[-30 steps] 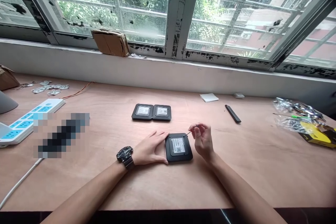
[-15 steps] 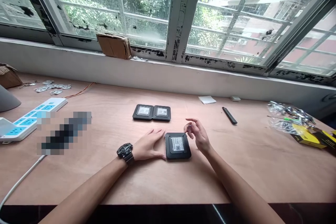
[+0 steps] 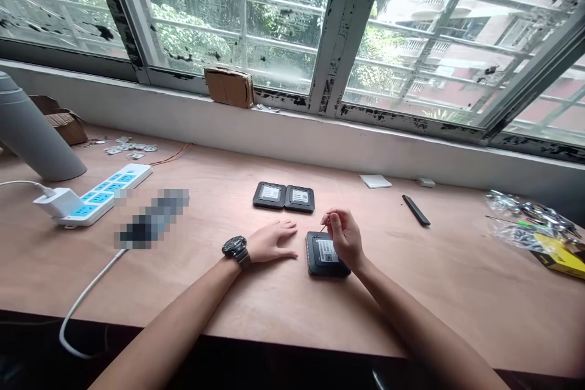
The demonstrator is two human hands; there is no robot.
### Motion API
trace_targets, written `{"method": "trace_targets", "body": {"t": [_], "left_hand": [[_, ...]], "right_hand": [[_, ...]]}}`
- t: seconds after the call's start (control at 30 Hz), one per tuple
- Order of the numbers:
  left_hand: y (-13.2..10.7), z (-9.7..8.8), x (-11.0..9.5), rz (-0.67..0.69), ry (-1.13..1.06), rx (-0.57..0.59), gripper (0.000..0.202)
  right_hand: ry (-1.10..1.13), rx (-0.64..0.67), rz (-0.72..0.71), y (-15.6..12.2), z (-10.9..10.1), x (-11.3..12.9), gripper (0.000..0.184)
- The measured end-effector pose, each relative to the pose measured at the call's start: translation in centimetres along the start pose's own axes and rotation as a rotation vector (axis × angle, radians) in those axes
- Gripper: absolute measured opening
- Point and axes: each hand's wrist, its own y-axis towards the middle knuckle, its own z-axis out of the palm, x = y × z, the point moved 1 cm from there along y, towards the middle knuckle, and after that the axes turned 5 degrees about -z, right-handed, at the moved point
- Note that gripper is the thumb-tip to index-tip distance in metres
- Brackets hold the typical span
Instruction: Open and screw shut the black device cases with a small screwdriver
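Note:
A flat black square device point(image 3: 325, 254) with a white barcode label lies face up on the plywood table point(image 3: 411, 292). My right hand point(image 3: 346, 237) sits over its upper right corner, pinching a thin pin point(image 3: 323, 228) between finger and thumb. My left hand point(image 3: 273, 242) rests flat on the table just left of the device, with a small gap between them, and holds nothing. A black wristwatch point(image 3: 236, 250) is on that wrist. Two similar black devices point(image 3: 269, 195) point(image 3: 299, 198) lie side by side farther back.
A white power strip point(image 3: 103, 195) with a plugged-in charger point(image 3: 57, 201) lies at left, near small metal pieces point(image 3: 130, 147). At right are a black bar point(image 3: 415, 210), plastic bags of metal parts point(image 3: 525, 219) and a yellow box point(image 3: 560, 259). Windows line the far side.
My left hand has moved off the device's edge to the left. My right hand has closed its fingers and lowered over the device's corner. The view has turned slightly.

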Motion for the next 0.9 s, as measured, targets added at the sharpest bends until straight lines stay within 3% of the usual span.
{"method": "trace_targets", "body": {"t": [0.3, 0.47, 0.57, 0.67, 0.77, 0.9], "left_hand": [[-0.1, -0.1, -0.1, 0.027, -0.001, -0.037, 0.067], [-0.1, -0.1, -0.1, -0.035, 0.035, 0.001, 0.064], [-0.2, -0.1, -0.1, -0.050, 0.040, 0.004, 0.064], [-0.2, -0.2, -0.2, -0.042, 0.042, 0.002, 0.066], [-0.3, -0.4, -0.5, -0.029, 0.047, 0.005, 0.079], [-0.3, 0.2, -1.6, -0.026, 0.055, 0.010, 0.110]], "right_hand": [[-0.125, 0.094, -0.002, 0.4, -0.1, 0.3, 0.028], [0.104, 0.185, 0.130, 0.9, 0.0, 0.6, 0.044], [0.103, 0.257, 0.136, 1.0, -0.6, 0.8, 0.032], [0.018, 0.122, 0.079, 1.3, -3.0, 1.1, 0.026], [-0.253, 0.012, -0.030, 1.6, -6.7, 0.9, 0.028], [-0.760, 0.319, -0.053, 0.7, -10.5, -1.3, 0.029]]}}
